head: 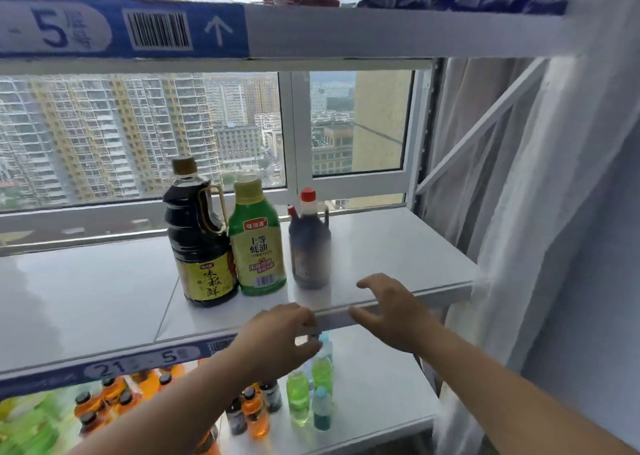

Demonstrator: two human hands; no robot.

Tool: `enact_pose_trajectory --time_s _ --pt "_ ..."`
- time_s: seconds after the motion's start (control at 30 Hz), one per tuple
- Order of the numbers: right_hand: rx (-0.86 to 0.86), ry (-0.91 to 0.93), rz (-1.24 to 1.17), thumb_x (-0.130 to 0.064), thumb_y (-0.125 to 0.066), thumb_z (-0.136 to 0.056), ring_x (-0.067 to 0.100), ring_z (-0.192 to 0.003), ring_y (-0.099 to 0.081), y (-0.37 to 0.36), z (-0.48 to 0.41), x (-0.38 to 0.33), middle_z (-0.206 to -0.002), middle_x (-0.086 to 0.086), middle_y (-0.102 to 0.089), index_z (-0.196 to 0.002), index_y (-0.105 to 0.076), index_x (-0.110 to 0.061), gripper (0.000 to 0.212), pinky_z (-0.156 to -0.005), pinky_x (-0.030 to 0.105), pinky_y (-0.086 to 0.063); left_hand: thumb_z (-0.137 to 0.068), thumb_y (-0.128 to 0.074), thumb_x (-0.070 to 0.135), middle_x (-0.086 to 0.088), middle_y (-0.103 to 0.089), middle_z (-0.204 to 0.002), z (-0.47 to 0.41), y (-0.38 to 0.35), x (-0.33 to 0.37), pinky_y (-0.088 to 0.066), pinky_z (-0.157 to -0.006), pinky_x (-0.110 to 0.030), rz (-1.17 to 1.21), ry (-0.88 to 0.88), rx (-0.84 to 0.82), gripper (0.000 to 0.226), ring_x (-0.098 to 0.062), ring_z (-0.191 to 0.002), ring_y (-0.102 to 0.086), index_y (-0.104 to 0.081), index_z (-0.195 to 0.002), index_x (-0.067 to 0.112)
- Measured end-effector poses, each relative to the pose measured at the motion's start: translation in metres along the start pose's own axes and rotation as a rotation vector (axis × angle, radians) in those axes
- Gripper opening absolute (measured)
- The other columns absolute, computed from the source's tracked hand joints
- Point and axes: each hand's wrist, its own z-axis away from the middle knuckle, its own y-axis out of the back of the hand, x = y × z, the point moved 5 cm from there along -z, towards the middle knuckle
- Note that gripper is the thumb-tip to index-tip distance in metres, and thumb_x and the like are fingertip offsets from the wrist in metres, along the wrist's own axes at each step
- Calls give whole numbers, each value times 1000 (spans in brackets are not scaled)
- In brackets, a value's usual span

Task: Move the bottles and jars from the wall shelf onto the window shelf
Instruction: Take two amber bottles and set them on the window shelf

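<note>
Three bottles stand together on the white window shelf (398, 246): a tall dark soy sauce bottle (199, 239) with a gold cap, a green oyster sauce bottle (256, 243) beside it, and a smaller dark bottle (310, 246) with a red cap on the right. My left hand (280, 336) hovers at the shelf's front edge with curled fingers and nothing in it. My right hand (394, 312) is spread open just in front of the red-capped bottle, apart from it.
A lower shelf (381, 385) holds several small green, blue and orange drink bottles (298, 395). An upper shelf (381, 31) with a blue label strip runs overhead. White curtains (519, 212) and a diagonal bracket (485, 122) hang at the right.
</note>
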Motion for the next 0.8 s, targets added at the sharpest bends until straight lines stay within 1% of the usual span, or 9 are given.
enact_pose_trajectory --time_s 0.1,0.17,0.27,0.37,0.43,0.57,0.7,0.8 --pt "69 -60 24 -46 -67 -95 18 -121 -60 9 47 1 -128 -1 -66 -129 -65 -17 45 -101 28 -45 -91 -58 60 19 -63 -122 22 -4 21 -51 -90 -30 8 -67 14 40 -8 -106 -60 -60 -125 39" --pt "95 -85 46 -47 -66 -94 19 -115 -62 15 76 0 -124 0 -68 -126 -67 -18 43 -98 31 -49 -91 -58 60 19 -63 -128 37 -7 36 -51 -92 -31 -4 -106 20 42 -9 -110 -61 -60 -128 40" --pt "71 -99 104 -50 -64 -94 18 -107 -66 22 116 -4 -121 -1 -67 -127 -66 -20 44 -96 37 -56 -91 -57 61 18 -62 -131 61 -12 56 -50 -93 -32 -41 -144 19 42 -13 -112 -62 -60 -128 40" --pt "-2 -133 197 -58 -57 -95 21 -109 -67 28 151 -8 -124 -2 -65 -126 -63 -24 46 -93 39 -58 -92 -52 63 13 -62 -131 85 -19 79 -48 -96 -36 -136 -188 -16 45 -17 -118 -59 -59 -131 40" --pt "-35 -155 228 -59 -55 -96 21 -111 -67 34 173 -8 -129 -4 -62 -130 -59 -24 50 -93 38 -57 -93 -51 65 12 -62 -132 99 -18 95 -49 -96 -38 -156 -186 -29 46 -17 -115 -58 -58 -131 41" --pt "-83 -170 257 -58 -53 -98 18 -118 -63 48 215 -6 -140 -8 -57 -138 -56 -24 53 -95 34 -51 -94 -54 63 12 -62 -132 127 -10 128 -51 -93 -33 -144 -182 -36 45 -16 -110 -60 -59 -133 40" --pt "-103 -172 274 -56 -53 -99 17 -120 -61 75 260 -5 -137 -7 -61 -136 -61 -25 49 -96 33 -50 -96 -53 62 12 -60 -136 156 -4 170 -47 -98 -34 -163 -185 -55 45 -16 -117 -57 -57 -135 41" --pt "-109 -171 286 -53 -54 -99 20 -122 -60 91 294 -3 -135 -3 -63 -137 -61 -21 50 -98 36 -49 -97 -50 62 13 -58 -138 176 -5 199 -45 -99 -34 -167 -171 -57 45 -16 -122 -56 -55 -136 42"
